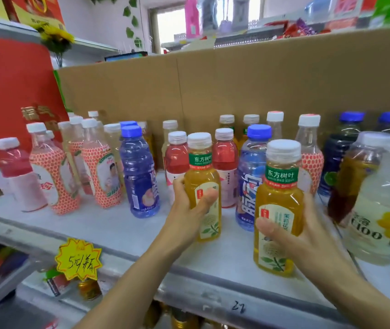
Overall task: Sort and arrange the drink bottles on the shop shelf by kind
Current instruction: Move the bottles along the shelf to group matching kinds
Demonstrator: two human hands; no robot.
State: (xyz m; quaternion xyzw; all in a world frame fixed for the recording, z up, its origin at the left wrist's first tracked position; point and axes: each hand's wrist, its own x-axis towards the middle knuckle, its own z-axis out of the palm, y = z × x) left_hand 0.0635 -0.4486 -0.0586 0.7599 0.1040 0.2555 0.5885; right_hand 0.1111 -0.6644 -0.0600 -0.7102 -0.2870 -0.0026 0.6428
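Observation:
Two yellow tea bottles with white caps and green neck bands stand at the front of the shelf. My left hand [187,210] grips the farther tea bottle [204,184], thumb across its label. Nearer the shelf edge, my right hand [291,231] grips the other tea bottle [278,205] from the right side. Behind them stand two red drink bottles [225,160], a blue-capped bottle [251,176] and another blue bottle [139,172] to the left. Several pink-patterned bottles [99,172] fill the left part of the shelf.
A cardboard wall [236,86] backs the grey shelf [118,231]. At the right stand a pale lemon drink bottle [379,210], a dark tea bottle [353,176] and dark blue-capped bottles [341,148]. A yellow price tag [79,260] hangs on the shelf's front edge.

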